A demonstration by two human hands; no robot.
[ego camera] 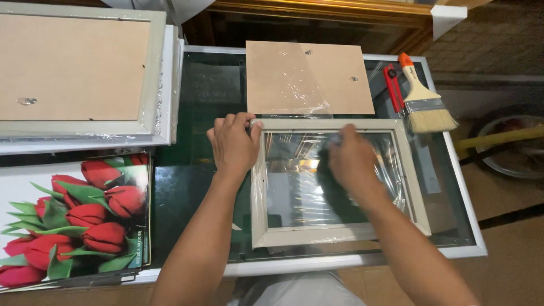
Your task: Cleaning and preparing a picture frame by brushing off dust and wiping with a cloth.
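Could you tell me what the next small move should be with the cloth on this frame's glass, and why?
Probably sweep the dark cloth toward the frame's lower right corner. The right hand presses it on the upper middle of the glass, so that corner looks unwiped. The left hand grips the upper left corner of the pale frame, steadying it.

A dark green glass-topped table with a white metal rim (466,226) fills the middle of the scene, a gilded wooden frame moulding (317,8) runs along its far side, and brown tiled floor (510,238) shows to the right and near, under soft, even light.
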